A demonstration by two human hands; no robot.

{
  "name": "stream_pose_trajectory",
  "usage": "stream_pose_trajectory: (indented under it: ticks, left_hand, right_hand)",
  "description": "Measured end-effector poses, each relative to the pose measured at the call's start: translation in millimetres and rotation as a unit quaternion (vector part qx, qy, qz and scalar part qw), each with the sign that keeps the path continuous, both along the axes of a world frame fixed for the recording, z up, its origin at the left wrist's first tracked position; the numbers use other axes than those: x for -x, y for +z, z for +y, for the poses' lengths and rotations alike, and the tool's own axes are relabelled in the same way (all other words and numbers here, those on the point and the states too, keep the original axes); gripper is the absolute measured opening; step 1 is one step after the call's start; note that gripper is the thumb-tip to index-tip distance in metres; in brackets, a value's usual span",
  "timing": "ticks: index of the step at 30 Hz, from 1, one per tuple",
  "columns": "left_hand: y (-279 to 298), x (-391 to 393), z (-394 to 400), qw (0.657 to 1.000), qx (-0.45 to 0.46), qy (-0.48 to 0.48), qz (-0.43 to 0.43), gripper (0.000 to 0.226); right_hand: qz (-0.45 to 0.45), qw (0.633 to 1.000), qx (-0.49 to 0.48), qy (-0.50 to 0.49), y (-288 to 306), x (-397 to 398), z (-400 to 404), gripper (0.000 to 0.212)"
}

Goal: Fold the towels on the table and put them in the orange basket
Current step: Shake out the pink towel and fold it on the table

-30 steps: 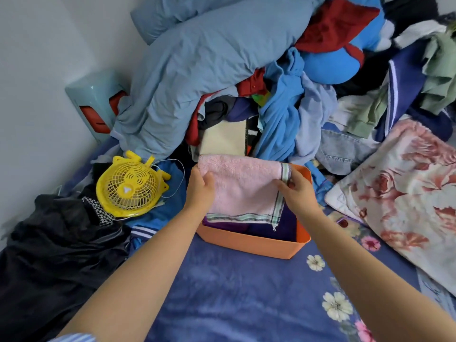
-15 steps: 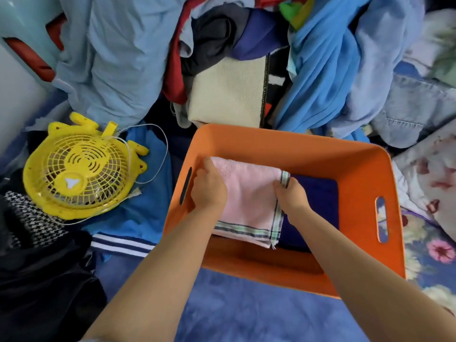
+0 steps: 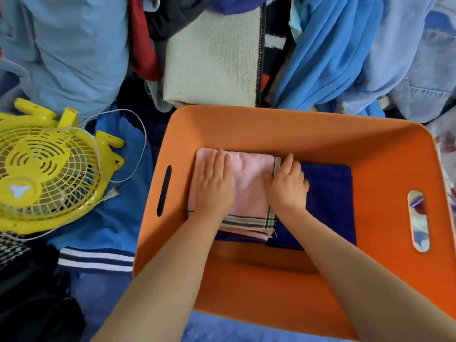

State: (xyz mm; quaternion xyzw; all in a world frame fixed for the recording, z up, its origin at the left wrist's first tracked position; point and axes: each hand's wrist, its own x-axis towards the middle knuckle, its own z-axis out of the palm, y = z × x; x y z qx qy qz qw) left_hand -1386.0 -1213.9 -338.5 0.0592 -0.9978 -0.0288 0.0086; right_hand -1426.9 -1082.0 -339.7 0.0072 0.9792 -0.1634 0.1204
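No brand or readable writing shows anywhere. At the left edge lies a round yellow fan (image 3: 47, 174) of moulded plastic with a ribbed grille, a thin white cord (image 3: 138, 154) looping off it over smooth blue cloth, and a navy fabric with white stripes (image 3: 96, 261) sits just below. The orange basket (image 3: 283, 124), a smooth, stiff, rounded-corner tub with a slot handle cut in each side wall, fills the middle. Inside, against its left wall, rests the folded pink towel (image 3: 249, 186), soft terry with a woven green-and-dark striped border along its near and right edges. The left hand (image 3: 214, 186) presses flat on the towel's left half, fingers straight and close together. The right hand (image 3: 287, 188) rests at the towel's right edge, fingers loosely bent over the striped border; whether they pinch it cannot be told. A folded dark blue towel (image 3: 328, 206) lies beneath and to the right, reaching toward the basket's right wall. Beyond the far rim a cream waffle-textured cloth (image 3: 212, 58) stands between pale blue bedding (image 3: 74, 50) and bright blue garments (image 3: 328, 58).
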Motion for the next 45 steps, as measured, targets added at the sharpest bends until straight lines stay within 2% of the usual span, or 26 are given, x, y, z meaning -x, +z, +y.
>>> stream_pose_trajectory:
  ticks: [2, 4, 6, 10, 17, 19, 25, 31, 39, 45]
  left_hand:
    - [-13.7, -2.3, -4.0, 0.995, -0.048, 0.017, -0.086, 0.055]
    - [-24.2, -6.8, -5.6, 0.994, -0.038, 0.038, -0.099, 0.058]
    - [-31.0, -10.8, -3.7, 0.993, -0.049, 0.054, -0.093, 0.059]
    - [-39.0, -8.6, -5.5, 0.990, -0.059, 0.066, -0.113, 0.059]
    - [-18.9, 3.0, -7.4, 0.975, -0.075, 0.067, -0.200, 0.059]
    - [-3.9, 6.3, -4.1, 0.977, -0.073, 0.068, -0.186, 0.058]
    - [83.0, 6.7, 17.0, 0.991, -0.049, 0.024, -0.119, 0.047]
    - [220.4, -15.5, 43.3, 0.999, 0.021, -0.026, -0.008, 0.026]
    - [365.8, -115.6, 106.3, 0.990, 0.095, -0.062, 0.086, 0.025]
    - [427.6, -194.2, 164.2, 0.983, 0.091, -0.113, 0.115, 0.029]
  right_hand:
    - [0.099, 0.993, 0.016, 0.064, -1.9, -7.5, 3.1, 0.057]
    - [0.120, 0.979, 0.009, 0.163, -6.5, -15.1, 4.1, 0.053]
    - [0.058, 0.975, -0.032, 0.210, -15.8, -18.6, 4.4, 0.053]
    - [-0.029, 0.975, -0.075, 0.205, -35.5, -9.2, 4.1, 0.054]
    - [-0.106, 0.966, -0.083, 0.222, -18.7, 1.3, 1.6, 0.054]
    - [-0.106, 0.965, -0.072, 0.228, -3.0, 2.2, 3.9, 0.055]
    - [-0.021, 0.966, -0.052, 0.253, 86.3, 2.5, 24.8, 0.051]
    - [0.119, 0.961, -0.013, 0.251, 222.8, -23.6, 47.8, 0.043]
    - [0.235, 0.947, 0.000, 0.219, 368.6, -130.2, 124.7, 0.045]
    - [0.286, 0.946, -0.044, 0.146, 442.0, -224.5, 196.7, 0.047]
